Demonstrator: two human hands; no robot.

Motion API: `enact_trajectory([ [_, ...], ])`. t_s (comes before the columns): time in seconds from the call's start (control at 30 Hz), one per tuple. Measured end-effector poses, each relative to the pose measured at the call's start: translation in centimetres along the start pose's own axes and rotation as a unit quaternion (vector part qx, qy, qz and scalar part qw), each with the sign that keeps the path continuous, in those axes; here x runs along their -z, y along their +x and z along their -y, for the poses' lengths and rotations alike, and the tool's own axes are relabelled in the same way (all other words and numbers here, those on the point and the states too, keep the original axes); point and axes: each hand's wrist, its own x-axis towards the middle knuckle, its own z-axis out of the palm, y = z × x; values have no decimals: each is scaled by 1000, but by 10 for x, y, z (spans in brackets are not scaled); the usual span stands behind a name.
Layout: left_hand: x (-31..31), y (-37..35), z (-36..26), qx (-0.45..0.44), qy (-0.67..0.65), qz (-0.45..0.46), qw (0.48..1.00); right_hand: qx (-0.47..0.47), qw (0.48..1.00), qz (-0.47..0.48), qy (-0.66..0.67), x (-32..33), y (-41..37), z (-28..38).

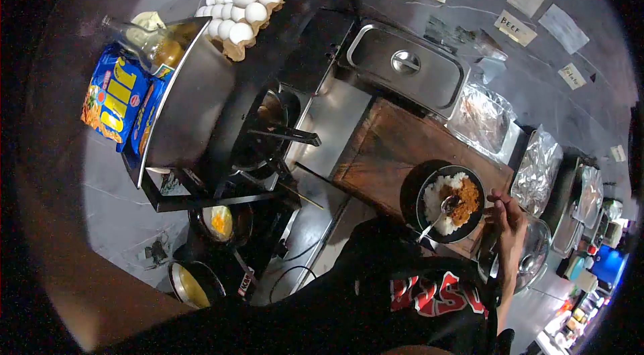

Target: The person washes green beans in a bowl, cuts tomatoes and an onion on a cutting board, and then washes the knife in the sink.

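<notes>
My right hand (508,221) reaches in at the right with fingers loosely bent and apart, tips right beside the rim of a dark bowl (420,211). White rice (436,189) and a reddish-brown minced topping (468,195) fill the bowl. A metal spoon (439,219) rests in the food, its handle leaning over the near rim. Below my hand is a round clear glass lid or dish (537,248), partly covered by my forearm. The bowl overlaps the near edge of a wooden cutting board (386,144). My left hand is out of view.
A lidded steel pan (376,60) and foil-covered trays (479,117) line the back. Left stand a stove (268,127), a large steel pot (194,93), noodle packs (115,93) and an egg tray (234,51). A frying pan (243,224) holds a fried egg (221,222).
</notes>
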Motion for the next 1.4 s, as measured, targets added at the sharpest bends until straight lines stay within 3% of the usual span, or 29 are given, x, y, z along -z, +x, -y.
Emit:
enact_trajectory([
  [0.4, -39, -27, 3, 13, -68, -1, 998, -39, 998, -49, -22, 15, -4, -7],
  [0.43, -42, -29, 2, 16, -75, -3, 997, -76, 996, -37, -7, 19, -5, -4],
  [0.87, -62, -41, -4, 47, -126, -3, 991, -1, 994, -75, -74, 30, -6, -27],
  [0.93, -63, -40, -6, 47, -130, -4, 990, 18, 994, -54, -96, 31, -11, -41],
  [1.0, -62, -40, -10, 45, -135, -8, 990, -21, 952, 52, -302, 29, -12, -68],
  [1.07, -61, -37, -13, 41, -142, -13, 989, -25, 926, 93, -366, 10, -17, -104],
  [1.17, -59, -33, -17, 37, -147, -19, 988, 10, 913, 102, -395, -20, -33, -140],
  [1.23, -50, -23, -23, 27, -153, -35, 987, -27, 890, 186, -415, -34, -34, -154],
  [1.4, 25, 55, -60, -17, -226, -161, 960, 22, 884, 189, -426, -45, -33, -163],
])
